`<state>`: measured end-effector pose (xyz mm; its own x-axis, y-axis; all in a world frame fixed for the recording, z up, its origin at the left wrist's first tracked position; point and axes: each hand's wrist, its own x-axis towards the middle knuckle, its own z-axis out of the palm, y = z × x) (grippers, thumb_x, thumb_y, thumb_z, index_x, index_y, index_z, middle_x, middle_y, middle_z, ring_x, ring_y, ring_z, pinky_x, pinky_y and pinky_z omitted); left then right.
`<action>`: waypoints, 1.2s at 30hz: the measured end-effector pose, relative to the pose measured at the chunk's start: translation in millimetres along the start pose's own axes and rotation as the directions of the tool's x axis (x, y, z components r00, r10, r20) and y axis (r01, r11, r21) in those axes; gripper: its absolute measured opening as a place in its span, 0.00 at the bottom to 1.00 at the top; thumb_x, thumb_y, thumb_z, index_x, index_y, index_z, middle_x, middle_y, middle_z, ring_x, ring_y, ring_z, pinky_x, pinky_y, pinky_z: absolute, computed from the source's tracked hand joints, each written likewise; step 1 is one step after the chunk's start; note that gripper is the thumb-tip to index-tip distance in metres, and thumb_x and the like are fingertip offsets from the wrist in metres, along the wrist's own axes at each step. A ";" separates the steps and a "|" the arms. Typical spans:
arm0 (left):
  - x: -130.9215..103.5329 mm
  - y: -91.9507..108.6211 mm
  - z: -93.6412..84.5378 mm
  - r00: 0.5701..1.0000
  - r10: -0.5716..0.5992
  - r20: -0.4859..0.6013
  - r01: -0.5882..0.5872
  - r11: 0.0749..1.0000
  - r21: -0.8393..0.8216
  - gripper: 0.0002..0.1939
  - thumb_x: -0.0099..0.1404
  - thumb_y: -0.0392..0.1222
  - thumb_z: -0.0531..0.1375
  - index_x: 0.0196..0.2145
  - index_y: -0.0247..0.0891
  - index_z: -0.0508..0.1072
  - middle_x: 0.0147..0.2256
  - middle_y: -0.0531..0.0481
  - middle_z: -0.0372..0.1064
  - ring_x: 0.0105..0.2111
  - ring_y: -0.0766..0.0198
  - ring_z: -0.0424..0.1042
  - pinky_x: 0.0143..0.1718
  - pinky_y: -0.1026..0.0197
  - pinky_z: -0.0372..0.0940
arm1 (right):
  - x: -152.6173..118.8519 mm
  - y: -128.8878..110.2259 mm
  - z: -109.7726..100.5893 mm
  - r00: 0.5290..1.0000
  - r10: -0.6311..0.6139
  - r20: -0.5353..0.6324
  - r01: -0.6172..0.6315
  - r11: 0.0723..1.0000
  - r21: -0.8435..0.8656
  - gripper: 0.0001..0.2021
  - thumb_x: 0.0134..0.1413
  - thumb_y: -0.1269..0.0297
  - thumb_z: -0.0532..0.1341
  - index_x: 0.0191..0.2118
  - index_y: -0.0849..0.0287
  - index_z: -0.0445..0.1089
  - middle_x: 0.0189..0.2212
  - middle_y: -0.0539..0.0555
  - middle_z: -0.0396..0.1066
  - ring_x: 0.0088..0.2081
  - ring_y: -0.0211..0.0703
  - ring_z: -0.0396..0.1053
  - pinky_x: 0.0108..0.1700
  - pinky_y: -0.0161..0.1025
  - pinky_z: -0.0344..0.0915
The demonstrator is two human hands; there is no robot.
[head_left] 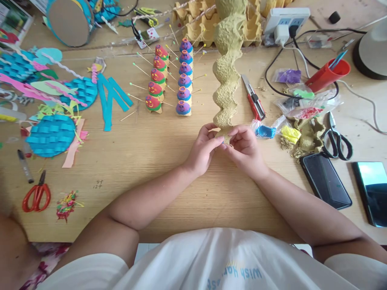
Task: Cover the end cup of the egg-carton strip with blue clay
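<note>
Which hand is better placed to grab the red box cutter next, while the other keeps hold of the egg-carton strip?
Probably the right hand. The red box cutter lies just right of the egg-carton strip, on that hand's side, with nothing between. The left hand would have to cross over the strip that both hands hold.

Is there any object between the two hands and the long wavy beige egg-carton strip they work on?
No. The left hand and right hand both already grip the near end of the long wavy beige egg-carton strip; nothing visible lies between them.
</note>
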<state>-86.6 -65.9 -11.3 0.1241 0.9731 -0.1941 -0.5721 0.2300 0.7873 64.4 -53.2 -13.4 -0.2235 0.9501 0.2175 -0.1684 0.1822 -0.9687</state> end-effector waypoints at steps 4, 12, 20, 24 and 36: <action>0.0 1.1 0.3 1.000 0.003 -0.010 -0.003 1.000 -0.017 0.21 0.61 0.46 0.74 0.48 0.46 0.72 0.37 0.56 0.73 0.37 0.65 0.75 0.44 0.59 0.69 | 0.4 -0.4 0.0 1.000 0.000 -0.002 0.000 1.000 0.010 0.23 0.51 0.55 0.82 0.43 0.49 0.70 0.38 0.47 0.68 0.35 0.39 0.64 0.41 0.39 0.70; 0.8 2.3 -0.6 1.000 -0.022 -0.023 0.021 0.999 -0.041 0.21 0.61 0.46 0.75 0.47 0.47 0.73 0.35 0.57 0.72 0.36 0.66 0.72 0.41 0.60 0.67 | 1.0 2.6 0.1 1.000 0.018 -0.013 -0.018 1.000 0.021 0.23 0.50 0.53 0.82 0.42 0.48 0.69 0.38 0.47 0.68 0.36 0.40 0.64 0.40 0.39 0.69; 2.6 -0.7 -4.3 1.000 -0.023 -0.008 0.023 0.998 -0.050 0.25 0.62 0.53 0.77 0.51 0.48 0.73 0.34 0.57 0.72 0.40 0.63 0.75 0.46 0.57 0.67 | 0.7 1.9 -2.3 1.000 0.013 0.013 -0.013 1.000 0.022 0.22 0.54 0.50 0.80 0.45 0.48 0.70 0.39 0.48 0.68 0.37 0.40 0.64 0.43 0.40 0.70; 2.7 -2.9 -3.9 1.000 -0.008 0.010 0.008 1.000 -0.027 0.28 0.62 0.57 0.77 0.52 0.48 0.72 0.34 0.58 0.72 0.41 0.63 0.76 0.50 0.56 0.67 | 0.6 -0.8 0.8 0.999 0.041 -0.029 -0.038 0.995 0.091 0.18 0.62 0.47 0.74 0.45 0.48 0.69 0.36 0.48 0.68 0.36 0.40 0.65 0.42 0.40 0.70; 1.7 -2.4 -1.6 1.000 -0.020 0.024 0.020 0.999 -0.031 0.33 0.60 0.63 0.77 0.54 0.46 0.71 0.39 0.54 0.75 0.49 0.58 0.78 0.55 0.54 0.68 | 3.3 -3.6 3.3 0.994 0.087 -0.061 -0.075 0.981 0.176 0.24 0.56 0.46 0.79 0.42 0.49 0.65 0.32 0.45 0.67 0.33 0.38 0.66 0.40 0.37 0.71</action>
<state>-86.3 -64.7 -14.5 0.1550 0.9684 -0.1952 -0.5941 0.2492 0.7648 61.1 -51.6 -8.8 -0.1780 0.9761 0.1246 -0.3177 0.0629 -0.9461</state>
